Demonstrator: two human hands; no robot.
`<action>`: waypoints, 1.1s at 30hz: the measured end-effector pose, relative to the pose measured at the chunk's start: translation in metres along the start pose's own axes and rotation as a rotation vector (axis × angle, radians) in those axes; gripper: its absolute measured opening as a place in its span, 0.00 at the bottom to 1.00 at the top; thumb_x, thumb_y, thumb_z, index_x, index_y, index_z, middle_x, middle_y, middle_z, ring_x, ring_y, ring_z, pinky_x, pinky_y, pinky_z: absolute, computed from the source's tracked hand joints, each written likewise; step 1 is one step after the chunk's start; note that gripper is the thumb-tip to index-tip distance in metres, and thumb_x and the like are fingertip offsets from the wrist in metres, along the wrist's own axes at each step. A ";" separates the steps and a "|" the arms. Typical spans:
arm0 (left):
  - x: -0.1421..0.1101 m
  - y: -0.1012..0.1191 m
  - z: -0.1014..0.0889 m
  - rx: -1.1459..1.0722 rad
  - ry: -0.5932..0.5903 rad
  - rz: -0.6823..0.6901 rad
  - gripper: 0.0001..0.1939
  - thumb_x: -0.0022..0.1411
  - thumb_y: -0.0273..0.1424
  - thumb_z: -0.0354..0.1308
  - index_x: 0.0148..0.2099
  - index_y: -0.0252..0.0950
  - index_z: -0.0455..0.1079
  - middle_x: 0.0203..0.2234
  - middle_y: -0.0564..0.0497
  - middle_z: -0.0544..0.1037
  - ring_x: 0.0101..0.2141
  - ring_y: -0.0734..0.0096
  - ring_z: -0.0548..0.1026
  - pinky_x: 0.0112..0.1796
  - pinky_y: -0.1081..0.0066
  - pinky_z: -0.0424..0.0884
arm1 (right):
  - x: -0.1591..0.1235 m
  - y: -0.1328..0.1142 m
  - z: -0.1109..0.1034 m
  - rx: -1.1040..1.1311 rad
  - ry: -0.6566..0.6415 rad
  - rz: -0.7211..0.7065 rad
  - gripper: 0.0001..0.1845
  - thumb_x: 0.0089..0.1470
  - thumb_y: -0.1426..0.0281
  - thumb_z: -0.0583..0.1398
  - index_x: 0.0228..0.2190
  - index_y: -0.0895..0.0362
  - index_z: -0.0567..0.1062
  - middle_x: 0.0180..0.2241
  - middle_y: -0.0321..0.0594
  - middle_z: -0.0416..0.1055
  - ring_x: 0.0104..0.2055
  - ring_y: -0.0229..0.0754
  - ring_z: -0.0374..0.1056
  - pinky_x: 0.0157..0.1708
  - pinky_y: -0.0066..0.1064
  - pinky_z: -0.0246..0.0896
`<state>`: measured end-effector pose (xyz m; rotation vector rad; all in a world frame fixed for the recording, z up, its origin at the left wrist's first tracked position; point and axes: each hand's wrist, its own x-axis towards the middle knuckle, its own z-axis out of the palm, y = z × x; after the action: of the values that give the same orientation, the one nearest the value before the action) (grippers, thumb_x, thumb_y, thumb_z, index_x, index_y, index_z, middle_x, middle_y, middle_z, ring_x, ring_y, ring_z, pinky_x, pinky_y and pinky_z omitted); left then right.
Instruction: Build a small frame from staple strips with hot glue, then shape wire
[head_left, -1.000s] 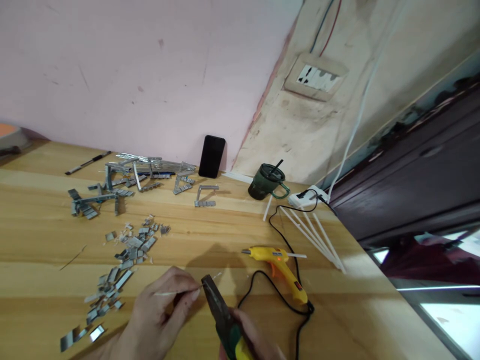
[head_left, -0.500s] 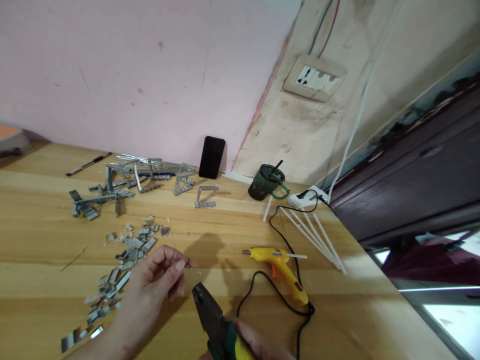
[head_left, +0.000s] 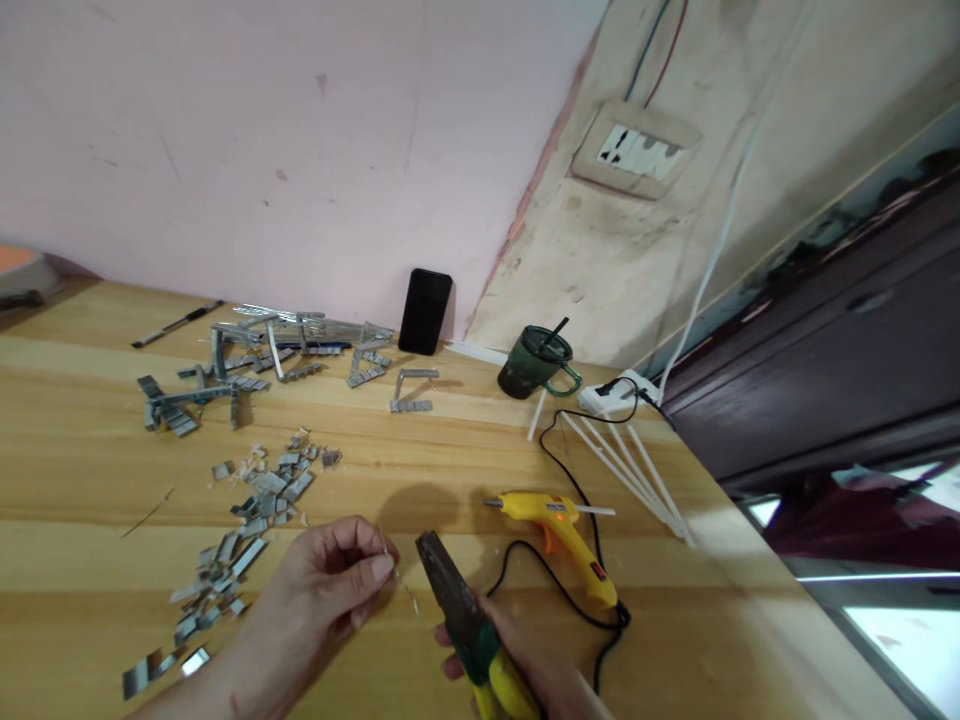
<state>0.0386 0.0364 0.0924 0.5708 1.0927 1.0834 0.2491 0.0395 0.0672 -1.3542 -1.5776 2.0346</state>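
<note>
1. The left hand is left of the glue gun, thumb and finger pinched together on a thin wire whose end sticks out toward the pliers.
2. The right hand, on the near side of the glue gun, is wrapped round the handles of the pliers; whether their jaws meet cannot be told.
3. The two hands are apart. A narrow gap divides the wire from the pliers.
4. The glue gun lies on its side, nozzle pointing left, not touching the pliers. Its cord loops along its near side, close by the right hand, and crowds that side most.
5. Well left of the glue gun, metal scraps reach just beside the left forearm, limiting sideways room there.
6. Beyond the glue gun stand a mug and a phone, the phone against the wall; a broad band of table separates them from it.
7. Right of the glue gun, white sticks lie between it and the table's slanting right edge.
</note>
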 end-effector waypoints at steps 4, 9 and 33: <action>0.001 -0.001 -0.001 0.033 -0.066 0.011 0.18 0.45 0.42 0.66 0.23 0.33 0.67 0.15 0.54 0.73 0.13 0.85 0.58 0.16 0.78 0.48 | 0.003 -0.001 -0.002 -0.074 -0.029 -0.054 0.36 0.42 0.61 0.61 0.55 0.53 0.62 0.41 0.40 0.69 0.41 0.45 0.69 0.41 0.33 0.62; 0.002 -0.009 -0.007 0.059 -0.089 -0.023 0.15 0.46 0.40 0.67 0.28 0.34 0.69 0.15 0.58 0.69 0.14 0.85 0.57 0.17 0.79 0.48 | -0.017 -0.016 -0.006 -0.192 -0.029 -0.243 0.37 0.46 0.66 0.56 0.58 0.55 0.57 0.48 0.43 0.66 0.45 0.44 0.66 0.47 0.35 0.58; -0.006 -0.003 0.000 -0.058 -0.102 -0.182 0.14 0.44 0.35 0.69 0.27 0.32 0.69 0.15 0.55 0.72 0.11 0.89 0.52 0.15 0.78 0.41 | -0.012 -0.008 -0.009 -0.305 -0.059 -0.203 0.34 0.48 0.61 0.58 0.57 0.55 0.60 0.47 0.45 0.70 0.42 0.45 0.69 0.45 0.35 0.60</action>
<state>0.0393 0.0292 0.0924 0.4659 1.0004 0.9152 0.2595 0.0404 0.0806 -1.1759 -2.0259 1.7839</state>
